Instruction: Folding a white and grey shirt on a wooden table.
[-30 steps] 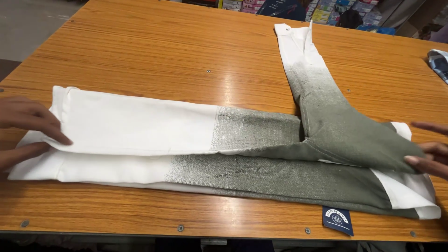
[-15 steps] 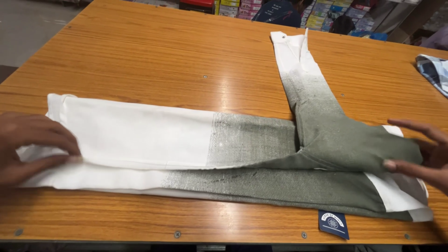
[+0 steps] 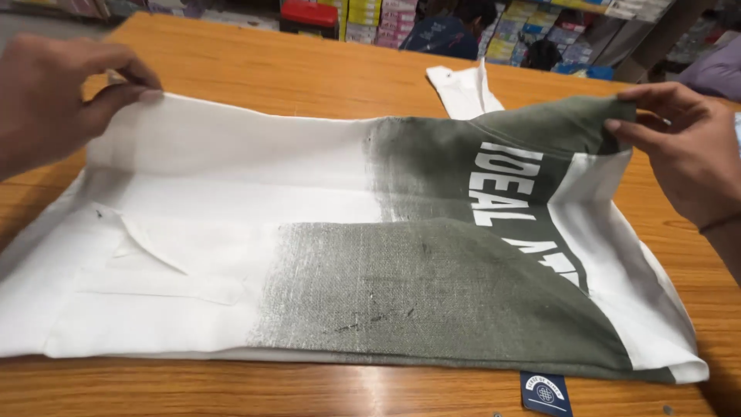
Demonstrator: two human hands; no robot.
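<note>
- Right now I am watching the left hand [image 3: 46,96] pinching the white end of a long white-and-olive-green woven cotton garment [image 3: 347,255] between thumb and fingers, lifting that edge off the table.
- Across from it, the right hand [image 3: 679,150] is gripping the green end of the same fold, fingers curled over the cloth, so both hands are holding the upper layer raised.
- Judging by how it is lying, the garment is already partly folded lengthwise: the lower layer is resting flat, its front edge running along the near side of the table, while the lifted layer is not yet laid down. White block lettering is showing on the green part.
- One narrow white sleeve end [image 3: 463,89] is sticking out behind, unfolded.
- Everything is sitting on a glossy orange-brown wooden table [image 3: 278,69], with a small dark blue label tag [image 3: 546,392] hanging at its near edge.
- Behind, stacked colourful boxes [image 3: 378,15] are filling the shelves, and a seated person in dark clothing [image 3: 451,31] is partly showing.
</note>
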